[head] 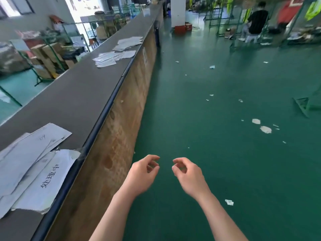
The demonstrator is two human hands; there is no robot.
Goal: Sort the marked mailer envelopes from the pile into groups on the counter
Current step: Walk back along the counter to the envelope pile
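Both hands hang over the green floor [208, 119], holding nothing. The left hand [142, 173] and right hand [189, 176] have loosely curled fingers. The pile of envelopes [33, 167] lies on the counter [78, 94]; sorted groups [118, 51] lie farther along.

A glossy dark-green painted floor [217, 105] littered with small white paper scraps [265, 129] runs past a white square pillar [178, 11]; green metal-framed racks [52, 54] hold brown cardboard boxes [46, 54].
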